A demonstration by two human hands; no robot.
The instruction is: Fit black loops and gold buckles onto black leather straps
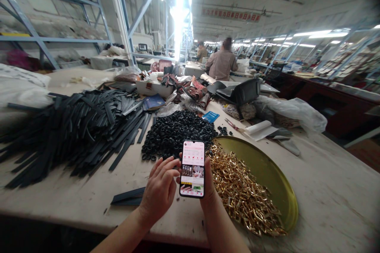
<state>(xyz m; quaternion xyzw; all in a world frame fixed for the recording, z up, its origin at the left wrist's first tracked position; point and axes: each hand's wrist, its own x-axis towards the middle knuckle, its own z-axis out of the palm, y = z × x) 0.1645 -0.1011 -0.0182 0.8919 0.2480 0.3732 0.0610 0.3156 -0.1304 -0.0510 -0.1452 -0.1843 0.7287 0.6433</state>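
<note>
A smartphone (192,154) with a lit screen of pictures and icons is held upright in my right hand (209,182); its fingers wrap behind and around the edges. My left hand (162,182) is beside the phone's left edge, fingers stretched toward the screen and holding nothing; I cannot tell whether a fingertip touches it. Behind the phone lies a heap of small black loops (178,130). To the right, many gold metal buckles (243,189) fill part of a round gold tray (283,189). A few dark strips (127,197) rest beside my left wrist.
A large pile of dark strips (80,126) covers the table's left side. Farther back are a blue booklet (153,102), a blue packet (211,116), scissors (233,124), material scraps (197,89) and plastic-wrapped bundles (292,114). A person (222,63) sits beyond the table.
</note>
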